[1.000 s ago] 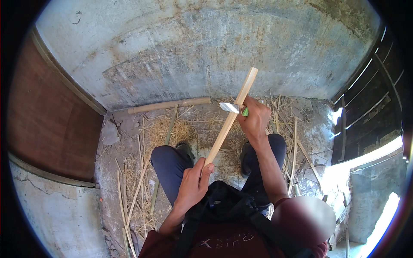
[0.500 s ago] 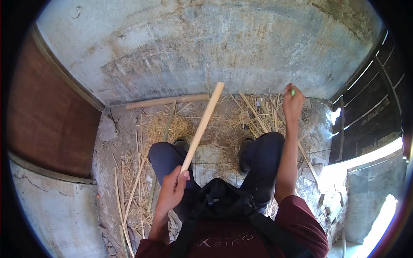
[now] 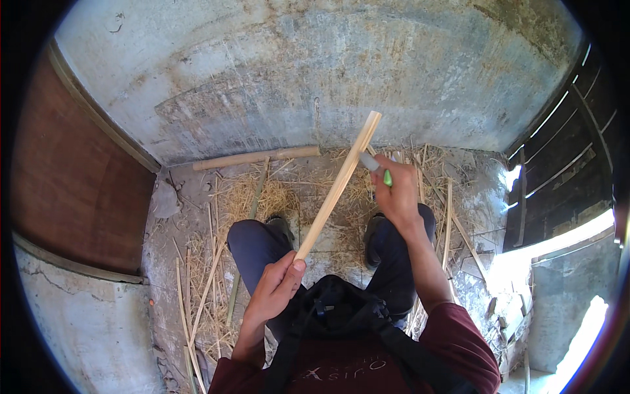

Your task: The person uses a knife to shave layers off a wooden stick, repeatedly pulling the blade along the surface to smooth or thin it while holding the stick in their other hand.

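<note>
Head view: hands point(image 3: 274, 287) apart, right point(image 3: 398, 190) farther forward

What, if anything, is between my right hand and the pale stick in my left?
Only the knife blade, held by your right hand and pointing at the pale stick towards its far end; contact is unclear. Nothing else visible blocks the way.

One head-worn fisheye looks down from near above the wooden stick point(image 3: 337, 186) toward a wall point(image 3: 341, 72).
</note>
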The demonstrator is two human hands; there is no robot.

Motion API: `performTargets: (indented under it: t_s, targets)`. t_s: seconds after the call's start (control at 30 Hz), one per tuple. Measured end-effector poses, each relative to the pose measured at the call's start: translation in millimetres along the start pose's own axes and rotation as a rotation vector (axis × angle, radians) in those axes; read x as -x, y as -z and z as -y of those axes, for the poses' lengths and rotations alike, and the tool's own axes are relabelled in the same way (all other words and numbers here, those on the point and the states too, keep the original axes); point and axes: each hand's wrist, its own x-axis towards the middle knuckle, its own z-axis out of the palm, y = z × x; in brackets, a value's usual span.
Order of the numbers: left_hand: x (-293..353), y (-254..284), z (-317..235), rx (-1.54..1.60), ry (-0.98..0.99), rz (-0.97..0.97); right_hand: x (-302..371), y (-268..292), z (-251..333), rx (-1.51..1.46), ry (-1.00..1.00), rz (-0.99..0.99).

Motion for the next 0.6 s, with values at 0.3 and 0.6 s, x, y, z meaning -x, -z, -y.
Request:
performTargets:
  t_s: [0.3,0.6]
  targets:
    - [-5,-4,-4,0.044,0.031,0.082,9,-10,27,0.061,0.088,-0.005]
    - [-7,-10,-11,-0.060,-0.027,0.103,13,-7,34,0.069,0.117,0.036]
